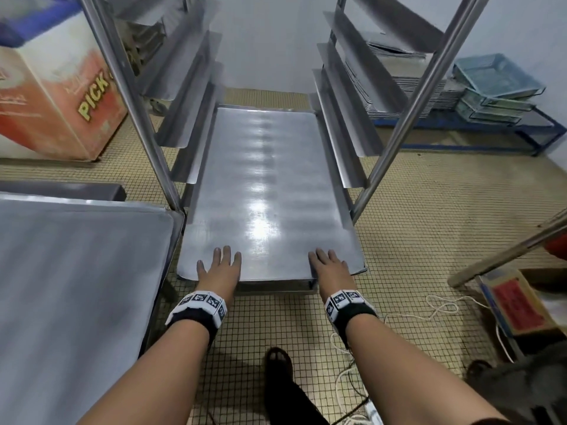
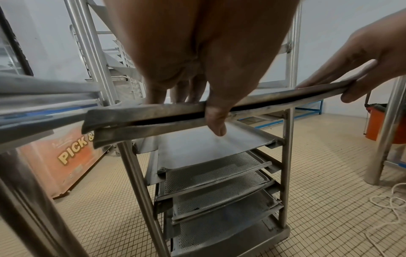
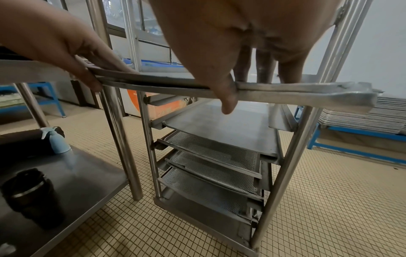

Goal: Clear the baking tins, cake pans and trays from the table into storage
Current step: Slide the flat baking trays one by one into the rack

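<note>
A large flat metal baking tray (image 1: 267,194) lies partway into a steel tray rack (image 1: 132,96), its near end sticking out toward me. My left hand (image 1: 219,265) holds the near edge on the left, fingers flat on top and thumb over the rim (image 2: 215,120). On the right, my right hand (image 1: 329,265) grips the same edge (image 3: 307,93) in like fashion, thumb (image 3: 227,100) hanging past the rim. A second tray edge (image 2: 153,128) shows directly beneath the held one. Another flat tray (image 1: 76,271) rests on the table at my left.
Perforated trays (image 2: 211,170) fill the rack's lower rails. A red and white "PICK" chest (image 1: 55,96) stands left of the rack. Stacked trays (image 1: 414,90) and blue wire baskets (image 1: 497,78) sit back right. White cord (image 1: 445,308) lies on the tiled floor.
</note>
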`<state>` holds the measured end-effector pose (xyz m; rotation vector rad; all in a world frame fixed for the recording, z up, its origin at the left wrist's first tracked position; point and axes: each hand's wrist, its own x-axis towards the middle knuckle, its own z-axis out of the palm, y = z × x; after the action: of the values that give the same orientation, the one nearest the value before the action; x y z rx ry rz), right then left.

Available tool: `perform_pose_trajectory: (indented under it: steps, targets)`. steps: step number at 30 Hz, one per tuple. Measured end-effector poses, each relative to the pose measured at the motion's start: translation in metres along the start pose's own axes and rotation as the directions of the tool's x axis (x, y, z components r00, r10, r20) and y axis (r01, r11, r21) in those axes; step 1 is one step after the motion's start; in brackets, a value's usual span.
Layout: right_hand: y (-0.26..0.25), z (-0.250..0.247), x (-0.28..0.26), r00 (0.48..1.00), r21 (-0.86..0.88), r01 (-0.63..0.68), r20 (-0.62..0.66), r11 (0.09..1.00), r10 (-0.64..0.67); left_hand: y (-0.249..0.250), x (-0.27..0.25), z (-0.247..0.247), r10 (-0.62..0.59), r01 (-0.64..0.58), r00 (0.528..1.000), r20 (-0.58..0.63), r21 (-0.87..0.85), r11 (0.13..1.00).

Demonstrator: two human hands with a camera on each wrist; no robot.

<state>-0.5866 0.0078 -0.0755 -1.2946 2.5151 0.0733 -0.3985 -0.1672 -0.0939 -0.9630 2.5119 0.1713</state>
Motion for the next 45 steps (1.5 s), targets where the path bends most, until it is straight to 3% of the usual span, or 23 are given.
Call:
perform_pose_trajectory:
  steps: [12, 26, 37, 45]
  targets:
    - [0.006, -0.022, 0.093, 0.999, -0.033, 0.048, -0.008, 0.998, -0.049, -0.019, 0.092, -0.045, -0.06, 0.06, 0.998, 0.031, -0.014, 0.998]
    - [0.015, -0.041, 0.17, 0.997, -0.103, 0.058, -0.041, 0.993, -0.063, -0.022, 0.152, -0.09, -0.076, 0.075, 0.997, 0.034, 0.021, 0.997]
    - [0.02, -0.046, 0.197, 0.993, -0.165, 0.094, -0.057, 0.982, -0.104, -0.027, 0.177, -0.096, -0.067, 0.069, 0.996, -0.061, 0.027, 0.997]
    - [0.021, -0.049, 0.2, 0.994, -0.187, 0.1, -0.028, 0.977, -0.107, -0.022, 0.158, -0.104, -0.085, 0.091, 0.977, -0.195, 0.024, 0.996]
